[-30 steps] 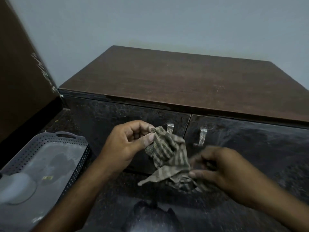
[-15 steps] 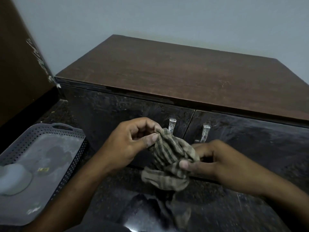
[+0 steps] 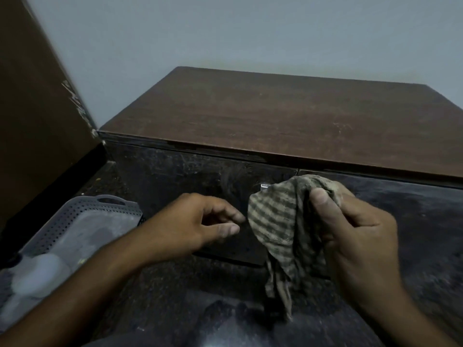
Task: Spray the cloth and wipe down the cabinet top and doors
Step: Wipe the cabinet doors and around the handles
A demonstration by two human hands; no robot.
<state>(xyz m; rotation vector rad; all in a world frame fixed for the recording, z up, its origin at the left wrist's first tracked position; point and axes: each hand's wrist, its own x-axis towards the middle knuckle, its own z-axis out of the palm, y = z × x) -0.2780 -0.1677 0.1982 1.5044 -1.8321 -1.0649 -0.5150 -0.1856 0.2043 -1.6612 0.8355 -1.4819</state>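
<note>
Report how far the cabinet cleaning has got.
Done: nothing visible; the cabinet top and the doors look dusty, unwiped. In hand: the right hand grips the striped cloth; the left hand is open beside it. Left: spraying, probably with the white bottle in the grey tray, then wiping.

Head view, down at cabinet (image 3: 275, 116).
</note>
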